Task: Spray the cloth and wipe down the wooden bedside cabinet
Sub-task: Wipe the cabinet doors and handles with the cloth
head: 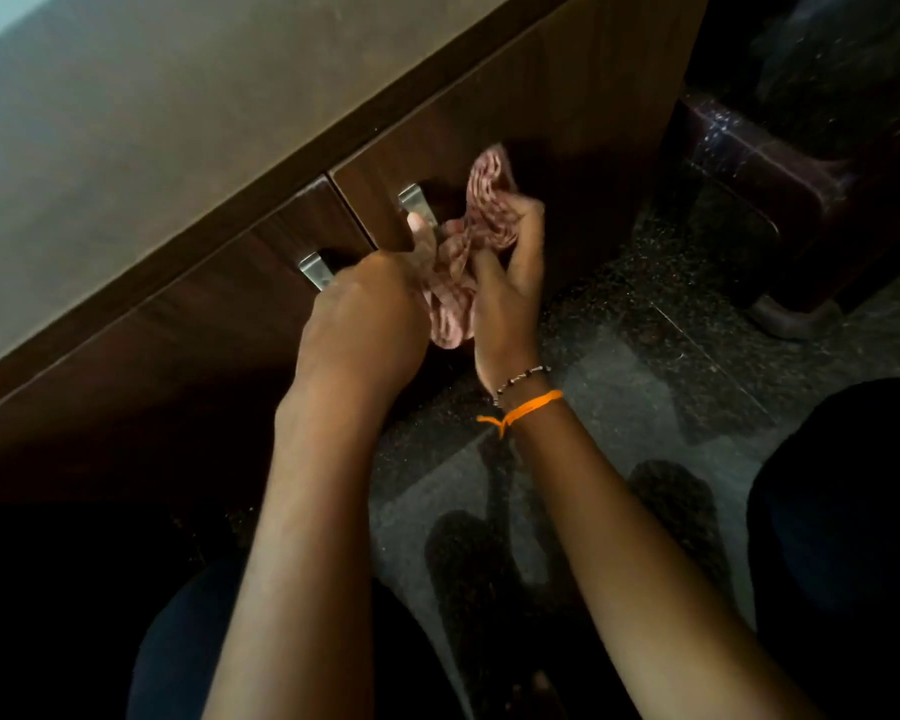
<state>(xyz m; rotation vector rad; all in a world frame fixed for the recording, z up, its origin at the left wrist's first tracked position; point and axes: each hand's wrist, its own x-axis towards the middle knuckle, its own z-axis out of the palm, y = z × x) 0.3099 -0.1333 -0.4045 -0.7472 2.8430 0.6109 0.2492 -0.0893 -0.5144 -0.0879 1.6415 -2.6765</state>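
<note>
My forearms lead to both hands point(365, 324) point(510, 283) bunching the cloth point(481, 220) in a curled grip; the cabinet point(567, 96) looks unwiped.

Crumpled pink patterned cloth point(466, 252), bunched, held before dark brown wooden cabinet point(178, 163) front, cabinet top at 10 o'clock

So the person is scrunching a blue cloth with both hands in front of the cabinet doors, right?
Not quite: the cloth is pink with a pattern, not blue. The head view shows it bunched between the left hand and the right hand, just in front of the cabinet doors and their metal handles.
</note>
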